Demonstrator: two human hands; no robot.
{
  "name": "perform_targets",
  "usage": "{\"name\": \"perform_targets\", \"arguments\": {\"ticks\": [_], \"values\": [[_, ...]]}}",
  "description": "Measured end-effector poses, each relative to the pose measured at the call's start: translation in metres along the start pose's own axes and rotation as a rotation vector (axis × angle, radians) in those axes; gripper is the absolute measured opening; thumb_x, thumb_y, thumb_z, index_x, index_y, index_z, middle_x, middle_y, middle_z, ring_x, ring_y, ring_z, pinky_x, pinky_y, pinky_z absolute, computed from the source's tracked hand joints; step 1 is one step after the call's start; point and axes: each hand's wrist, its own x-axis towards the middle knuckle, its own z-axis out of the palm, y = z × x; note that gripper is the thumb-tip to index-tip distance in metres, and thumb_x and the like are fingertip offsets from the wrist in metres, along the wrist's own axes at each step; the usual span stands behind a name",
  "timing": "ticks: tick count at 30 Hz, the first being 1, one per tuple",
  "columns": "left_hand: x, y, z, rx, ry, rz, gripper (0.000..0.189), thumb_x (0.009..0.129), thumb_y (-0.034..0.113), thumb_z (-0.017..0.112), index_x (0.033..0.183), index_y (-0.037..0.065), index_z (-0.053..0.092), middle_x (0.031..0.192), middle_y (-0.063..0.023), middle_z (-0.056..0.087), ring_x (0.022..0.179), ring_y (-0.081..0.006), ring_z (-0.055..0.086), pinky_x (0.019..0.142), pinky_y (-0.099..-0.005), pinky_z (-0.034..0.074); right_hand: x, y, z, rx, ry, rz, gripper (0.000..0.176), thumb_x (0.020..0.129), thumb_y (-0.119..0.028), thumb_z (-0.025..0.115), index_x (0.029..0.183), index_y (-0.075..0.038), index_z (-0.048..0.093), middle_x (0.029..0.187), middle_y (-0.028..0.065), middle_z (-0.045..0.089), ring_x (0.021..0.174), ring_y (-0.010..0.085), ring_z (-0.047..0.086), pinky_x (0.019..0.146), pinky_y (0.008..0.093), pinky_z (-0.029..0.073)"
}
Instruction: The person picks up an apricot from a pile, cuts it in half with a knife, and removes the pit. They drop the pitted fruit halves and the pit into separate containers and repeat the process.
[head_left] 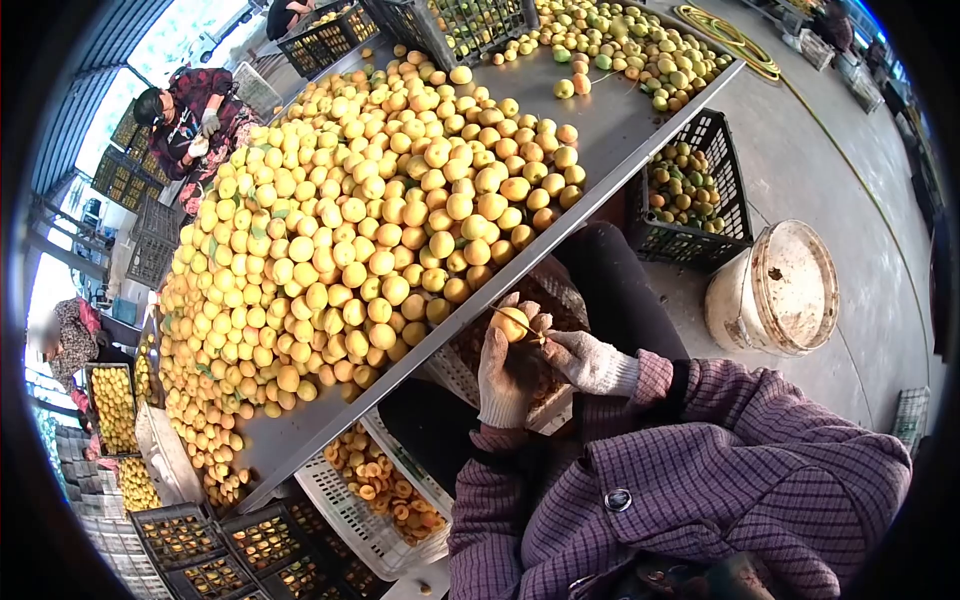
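Note:
My left hand [503, 378], in a pale knit glove, is closed around a yellow apricot [511, 324] beside the table's metal edge. My right hand [592, 362], gloved too, pinches a thin dark tool [532, 334] that lies across the fruit; its tip is too small to make out. Below my hands, a container [470, 345] between my knees shows dark brownish contents, partly hidden by the gloves. A great heap of whole apricots [370, 240] covers the metal table [590, 130] in front of me.
Under the table, a white crate [370, 530] holds halved apricots [385, 485]. To my right stand a black crate [735, 180] of greenish fruit and a dirty white bucket [730, 300]. A person [190, 125] works across the table. Black trays [230, 560] sit lower left.

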Motion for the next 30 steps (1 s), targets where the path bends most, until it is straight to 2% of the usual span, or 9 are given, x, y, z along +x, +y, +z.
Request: {"name": "perform_targets", "arguments": {"ticks": [7,11,16,18,22,24,26,27,30], "values": [[-0.008,0.019,0.021,0.361,0.144,-0.081,0.054,0.1,0.033,0.056,0.137,-0.004,0.045,0.122,-0.0148,0.059,0.111,-0.0229,0.059,0.102,-0.0364,0.045,0.003,-0.007,-0.015,0.068,-0.158,0.166,0.041,0.102,-0.037,0.048,0.098,0.001,0.065,0.075,0.0039,0.062,0.077,0.0098,0.055,0.069,0.0311,0.048],[-0.006,0.021,0.03,0.6,0.048,-0.037,0.06,0.095,0.039,0.061,0.134,-0.005,0.047,0.116,-0.0124,0.06,0.105,-0.0217,0.059,0.097,-0.0349,0.047,0.023,0.032,-0.024,0.03,-0.26,-0.095,0.052,0.102,-0.043,0.044,0.096,0.006,0.062,0.074,0.0093,0.064,0.073,0.0147,0.055,0.07,0.0368,0.048],[-0.006,0.007,0.069,0.244,0.247,0.011,0.045,0.1,0.037,0.052,0.127,0.001,0.049,0.109,-0.0065,0.056,0.098,-0.0179,0.054,0.092,-0.0338,0.045,0.001,-0.001,-0.006,-0.062,-0.052,0.08,0.053,0.102,-0.049,0.041,0.103,0.0,0.063,0.084,0.0148,0.066,0.077,0.0236,0.062,0.073,0.0391,0.049],[-0.003,-0.002,0.064,0.189,0.193,0.011,0.043,0.1,0.037,0.053,0.126,0.003,0.048,0.109,-0.0054,0.054,0.098,-0.0179,0.053,0.093,-0.034,0.045,0.015,0.041,0.019,-0.105,0.066,-0.062,0.053,0.102,-0.049,0.04,0.108,0.0,0.061,0.09,0.0166,0.067,0.081,0.026,0.063,0.077,0.0394,0.049],[-0.006,-0.006,0.062,0.112,0.216,-0.016,0.042,0.099,0.041,0.054,0.121,0.006,0.049,0.107,-0.0035,0.052,0.101,-0.0176,0.05,0.094,-0.0342,0.045,0.006,0.005,0.0,-0.178,0.064,-0.108,0.055,0.104,-0.045,0.037,0.105,0.004,0.061,0.086,0.0146,0.067,0.079,0.0242,0.063,0.073,0.0364,0.051],[-0.005,0.004,0.055,0.08,0.218,-0.098,0.045,0.098,0.046,0.055,0.12,0.007,0.049,0.108,-0.0029,0.052,0.1,-0.0177,0.05,0.094,-0.034,0.045,0.004,-0.012,-0.014,-0.121,-0.086,-0.02,0.051,0.105,-0.041,0.039,0.103,0.005,0.061,0.085,0.0129,0.067,0.077,0.0219,0.062,0.07,0.0345,0.05],[-0.017,0.022,0.065,0.482,0.293,-0.224,0.041,0.098,0.029,0.056,0.129,0.002,0.055,0.108,-0.0092,0.061,0.1,-0.0206,0.057,0.088,-0.0374,0.049,0.016,0.0,-0.027,-0.032,-0.232,0.094,0.049,0.104,-0.039,0.042,0.103,0.005,0.061,0.083,0.0108,0.066,0.075,0.0189,0.061,0.069,0.0339,0.05],[-0.02,0.026,0.073,0.873,0.132,-0.092,0.041,0.1,0.032,0.052,0.126,0.001,0.055,0.107,-0.0075,0.059,0.099,-0.0199,0.056,0.089,-0.036,0.047,0.021,0.01,-0.028,-0.016,-0.283,0.102,0.049,0.104,-0.04,0.042,0.103,0.005,0.061,0.082,0.0098,0.066,0.075,0.0175,0.06,0.069,0.0335,0.05],[-0.015,0.019,0.055,0.516,0.288,-0.22,0.039,0.1,0.03,0.052,0.125,0.0,0.055,0.111,-0.0085,0.059,0.1,-0.0215,0.057,0.09,-0.0349,0.047,0.02,0.011,-0.022,-0.067,-0.333,0.143,0.049,0.103,-0.042,0.043,0.103,0.004,0.062,0.082,0.0117,0.067,0.076,0.0199,0.063,0.07,0.034,0.051]]}}
